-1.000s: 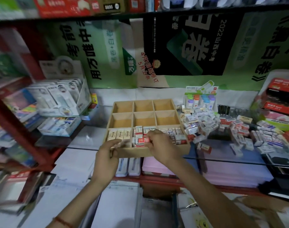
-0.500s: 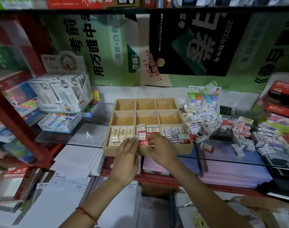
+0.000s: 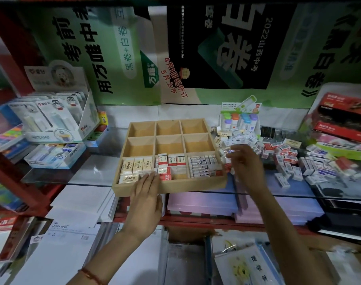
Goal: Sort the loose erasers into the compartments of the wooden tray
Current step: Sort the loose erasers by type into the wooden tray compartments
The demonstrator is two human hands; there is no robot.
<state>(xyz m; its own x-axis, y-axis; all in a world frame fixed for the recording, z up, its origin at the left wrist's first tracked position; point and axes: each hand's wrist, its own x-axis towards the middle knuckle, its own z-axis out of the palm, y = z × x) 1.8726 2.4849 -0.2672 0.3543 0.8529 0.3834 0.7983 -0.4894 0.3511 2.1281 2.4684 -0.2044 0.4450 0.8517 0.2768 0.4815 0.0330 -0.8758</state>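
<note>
Rightward, loose erasers (image 3: 282, 157) crowd the glass shelf (image 3: 89, 173) beside the wooden tray (image 3: 175, 187).

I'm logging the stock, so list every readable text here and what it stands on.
"2B": red-and-white eraser in the wooden tray.
"2022": black poster.
"黑卷+白卷": green poster.
"LETTER PAPER": white pad.
Labels on the loose erasers: too small to read.

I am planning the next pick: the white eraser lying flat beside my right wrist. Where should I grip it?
Pinch the white eraser across its two long sides, from above. It lies flat and apart from the pile, so both sides seem free.
</note>
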